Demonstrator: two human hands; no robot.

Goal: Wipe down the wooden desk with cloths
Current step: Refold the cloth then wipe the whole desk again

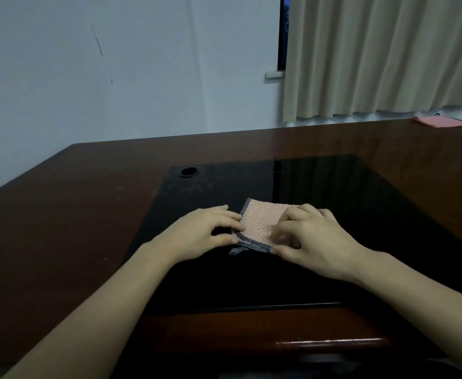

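Note:
A small pink textured cloth (258, 221) with dark dotted trim lies folded on the black glass panel (320, 187) set into the dark wooden desk (74, 214). My left hand (205, 232) pinches the cloth's left edge between thumb and fingers. From the other side my right hand (312, 236) covers the cloth's right part, fingers curled, thumb at the front trimmed edge. The cloth's right side is hidden under that hand.
A second pink cloth (443, 122) lies at the desk's far right corner by the beige curtain (383, 56). A round cable hole (188, 171) sits at the glass panel's far left corner. A white wall stands behind the desk.

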